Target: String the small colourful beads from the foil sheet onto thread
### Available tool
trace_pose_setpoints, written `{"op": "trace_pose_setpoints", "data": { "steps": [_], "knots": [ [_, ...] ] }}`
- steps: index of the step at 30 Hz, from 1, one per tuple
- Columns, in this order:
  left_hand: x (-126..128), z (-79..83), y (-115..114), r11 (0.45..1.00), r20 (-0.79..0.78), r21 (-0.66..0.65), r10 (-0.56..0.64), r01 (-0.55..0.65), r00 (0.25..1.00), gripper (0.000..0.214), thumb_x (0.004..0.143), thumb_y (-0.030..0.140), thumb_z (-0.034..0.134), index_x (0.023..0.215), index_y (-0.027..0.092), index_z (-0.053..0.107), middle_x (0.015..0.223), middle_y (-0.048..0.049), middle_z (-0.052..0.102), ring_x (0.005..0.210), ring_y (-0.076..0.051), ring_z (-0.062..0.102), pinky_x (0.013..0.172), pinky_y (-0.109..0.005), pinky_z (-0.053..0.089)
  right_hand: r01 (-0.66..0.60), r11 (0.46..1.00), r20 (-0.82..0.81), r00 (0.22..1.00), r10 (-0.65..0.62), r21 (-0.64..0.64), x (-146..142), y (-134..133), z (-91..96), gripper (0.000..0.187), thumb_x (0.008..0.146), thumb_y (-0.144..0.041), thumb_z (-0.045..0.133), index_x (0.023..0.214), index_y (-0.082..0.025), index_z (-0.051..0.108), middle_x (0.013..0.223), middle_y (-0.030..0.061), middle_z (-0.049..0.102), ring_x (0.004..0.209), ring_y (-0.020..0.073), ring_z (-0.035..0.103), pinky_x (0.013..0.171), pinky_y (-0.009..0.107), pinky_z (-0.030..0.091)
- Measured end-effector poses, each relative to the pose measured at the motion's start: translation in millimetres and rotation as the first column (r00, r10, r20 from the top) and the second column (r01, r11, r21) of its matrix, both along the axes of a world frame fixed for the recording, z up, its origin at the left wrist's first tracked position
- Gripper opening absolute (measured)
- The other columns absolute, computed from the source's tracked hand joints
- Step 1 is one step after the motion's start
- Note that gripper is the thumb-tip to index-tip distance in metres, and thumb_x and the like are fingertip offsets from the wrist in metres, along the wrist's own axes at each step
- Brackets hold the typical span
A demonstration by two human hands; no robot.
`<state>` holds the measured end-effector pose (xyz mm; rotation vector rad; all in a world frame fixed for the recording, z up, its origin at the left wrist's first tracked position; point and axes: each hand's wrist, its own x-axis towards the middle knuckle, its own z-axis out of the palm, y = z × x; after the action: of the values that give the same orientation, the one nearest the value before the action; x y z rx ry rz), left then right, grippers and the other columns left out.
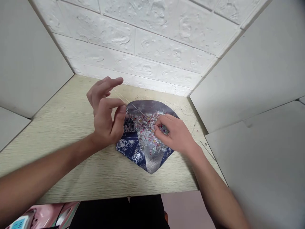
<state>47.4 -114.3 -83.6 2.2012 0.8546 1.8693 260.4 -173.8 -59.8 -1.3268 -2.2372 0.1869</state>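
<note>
On the table lies a shiny dark blue and silver sheet [130,149], with a pile of small mixed beads [145,127] in white, clear, pink and red on it. My left hand [107,114] is raised at the sheet's left edge, thumb and index finger pinched together, other fingers partly curled. A thin pale thread [133,106] runs between this hand and the beads. Over the right side of the pile, my right hand [172,132] has its thumb and index finger closed in a pinch. What sits between those fingertips is too small to make out.
The light wood-grain table [100,175] ends at a white brick-patterned wall [154,47] behind. Grey panels [250,70] stand at both sides. Loose clear strands and a few tiny bits [206,144] lie at the right. Below the front edge is a pink item [45,213].
</note>
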Motion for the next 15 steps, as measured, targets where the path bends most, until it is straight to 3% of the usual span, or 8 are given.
{"op": "trace_pose_setpoints", "data": {
  "steps": [3,7,10,12,15],
  "knots": [
    [2.2,1.4,0.3,0.995,0.000,0.094,-0.021,0.021,1.000,0.005,0.092,0.018,0.048,0.092,0.018,0.053,0.119,-0.0082,0.059,0.116,-0.022,0.050,0.098,-0.046,0.042,0.065,0.997,-0.171,0.984,-0.058,0.032,0.4,0.2,-0.5,0.007,0.085,-0.017,0.048,0.080,-0.021,0.052,0.086,0.0020,0.063,0.083,0.0157,0.060,0.075,0.031,0.047],
    [5.3,1.8,-7.9,0.971,-0.224,-0.026,-0.236,0.236,0.946,0.010,0.091,0.014,0.050,0.095,0.019,0.057,0.102,-0.0064,0.060,0.097,-0.017,0.059,0.084,-0.034,0.051,0.113,0.990,-0.380,0.922,-0.074,0.080,0.9,0.1,-0.4,0.030,0.084,-0.012,0.047,0.111,-0.022,0.052,0.118,0.0064,0.061,0.112,0.0184,0.057,0.095,0.038,0.047],
    [7.0,-1.7,-13.0,0.958,-0.376,-0.002,-0.268,0.288,0.887,0.010,0.090,0.014,0.053,0.095,0.018,0.059,0.095,-0.0058,0.059,0.089,-0.016,0.058,0.077,-0.029,0.051,0.015,1.000,-0.373,0.928,-0.010,0.011,-1.9,-3.3,2.3,0.045,0.085,-0.013,0.048,0.129,-0.025,0.043,0.130,0.0058,0.056,0.119,0.0185,0.054,0.100,0.039,0.045],
    [8.0,-4.2,-13.7,0.954,-0.407,0.018,-0.266,0.299,0.874,0.010,0.090,0.014,0.052,0.096,0.018,0.059,0.091,-0.0057,0.060,0.085,-0.016,0.058,0.074,-0.029,0.050,-0.071,0.995,-0.294,0.954,0.049,-0.064,-4.6,-5.4,3.5,0.040,0.088,-0.019,0.052,0.127,-0.026,0.046,0.125,0.0046,0.059,0.115,0.0187,0.056,0.097,0.039,0.047],
    [8.6,-7.0,-11.9,0.955,-0.423,0.014,-0.264,0.298,0.867,0.009,0.089,0.014,0.052,0.095,0.017,0.058,0.087,-0.0058,0.061,0.080,-0.016,0.057,0.070,-0.029,0.049,-0.125,0.985,-0.148,0.983,0.107,-0.121,-7.4,-5.8,1.9,0.022,0.092,-0.027,0.051,0.113,-0.024,0.055,0.102,0.0025,0.067,0.096,0.0175,0.061,0.084,0.036,0.050]
  ]
}}
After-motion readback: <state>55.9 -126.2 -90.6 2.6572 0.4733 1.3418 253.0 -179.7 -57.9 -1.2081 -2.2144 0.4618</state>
